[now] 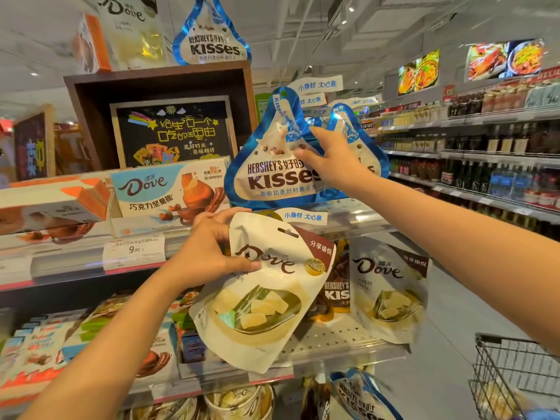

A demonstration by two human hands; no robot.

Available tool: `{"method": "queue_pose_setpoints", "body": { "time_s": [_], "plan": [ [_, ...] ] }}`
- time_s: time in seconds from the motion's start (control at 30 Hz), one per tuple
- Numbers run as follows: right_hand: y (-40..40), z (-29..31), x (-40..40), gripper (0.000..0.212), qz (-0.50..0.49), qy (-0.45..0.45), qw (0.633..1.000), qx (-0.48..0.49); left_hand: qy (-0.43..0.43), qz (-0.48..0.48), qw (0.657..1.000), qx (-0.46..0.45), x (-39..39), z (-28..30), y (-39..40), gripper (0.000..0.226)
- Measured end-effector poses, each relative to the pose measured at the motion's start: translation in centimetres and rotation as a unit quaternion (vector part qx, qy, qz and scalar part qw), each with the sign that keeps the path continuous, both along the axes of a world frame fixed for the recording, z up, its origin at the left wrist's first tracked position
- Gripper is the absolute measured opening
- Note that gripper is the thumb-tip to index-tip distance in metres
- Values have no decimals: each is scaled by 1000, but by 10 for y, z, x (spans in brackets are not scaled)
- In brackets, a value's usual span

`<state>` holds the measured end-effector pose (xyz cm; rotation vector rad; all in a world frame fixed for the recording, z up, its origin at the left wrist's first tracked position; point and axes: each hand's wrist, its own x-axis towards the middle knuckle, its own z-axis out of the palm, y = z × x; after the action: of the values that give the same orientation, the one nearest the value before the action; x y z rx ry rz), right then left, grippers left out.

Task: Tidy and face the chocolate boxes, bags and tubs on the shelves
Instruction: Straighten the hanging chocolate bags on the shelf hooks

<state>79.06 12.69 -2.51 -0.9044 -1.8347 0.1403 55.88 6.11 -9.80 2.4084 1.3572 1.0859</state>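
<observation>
My left hand (209, 248) grips the upper left edge of a white Dove bag (260, 298), held tilted in front of the middle shelf. My right hand (328, 160) reaches up to the upper shelf and pinches the front blue-and-white Hershey's Kisses bag (266, 165) near its right side. A second Kisses bag (363, 140) stands just behind it. Another white Dove bag (391, 289) leans at the right end of the middle shelf. Dove boxes (169, 195) lie on the upper shelf to the left.
Brown Hershey's bags (338, 286) stand behind the held Dove bag. Assorted boxes (45, 344) fill the middle shelf's left. Tubs (239, 403) and a Kisses bag (360, 395) sit below. A wire basket (515, 377) is at lower right. An aisle with bottle shelves (485, 165) runs right.
</observation>
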Motion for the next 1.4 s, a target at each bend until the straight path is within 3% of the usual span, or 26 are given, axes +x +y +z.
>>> {"method": "queue_pose_setpoints", "body": {
  "time_s": [0.17, 0.27, 0.47, 0.6, 0.67, 0.73, 0.8, 0.87, 0.93, 1.07, 1.17, 1.23, 1.3, 1.4],
  "plan": [
    [0, -8, -3, 11, -5, 5, 999, 37, 2, -18, 1000, 17, -1, 1, -1, 26],
    [1, -14, -3, 6, 7, -28, 1000, 10, 2, -29, 999, 19, -1, 2, -3, 25],
    [-5, -16, 3, 43, 20, -36, 999, -14, 7, 7, 1000, 24, 2, -4, -3, 23],
    [-17, -30, 7, 58, -15, 25, 999, 38, 10, 1, 999, 48, 8, -9, -10, 18],
    [-31, -45, 10, 57, -28, 47, 994, 96, -43, -18, 998, 49, 11, -12, -17, 17],
    [-45, -61, 16, 47, -45, 49, 981, 181, -94, -32, 994, 49, 16, -17, -26, 17],
    [-56, -77, 24, 33, -31, 42, 977, 208, -127, -41, 990, 49, 19, -23, -34, 17],
    [-65, -89, 31, 15, 35, 56, 991, 117, -152, -48, 987, 35, 21, -28, -39, 11],
    [-71, -97, 35, 9, 128, 82, 988, -39, -160, -56, 986, 7, 22, -33, -41, 12],
    [-71, -112, 42, 20, 229, 63, 929, -283, -162, -85, 982, -42, 27, -46, -44, 30],
    [-69, -126, 46, 27, 281, 41, 856, -432, -162, -89, 981, -60, 33, -55, -44, 41],
    [-69, -139, 45, 22, 273, 27, 845, -460, -167, -86, 980, -70, 37, -61, -43, 40],
    [-69, -150, 44, 15, 246, 48, 863, -439, -183, -79, 976, -85, 42, -67, -42, 31],
    [-70, -159, 41, 32, 228, 23, 905, -358, -215, -64, 969, -101, 45, -74, -40, 22]
  ]
}}
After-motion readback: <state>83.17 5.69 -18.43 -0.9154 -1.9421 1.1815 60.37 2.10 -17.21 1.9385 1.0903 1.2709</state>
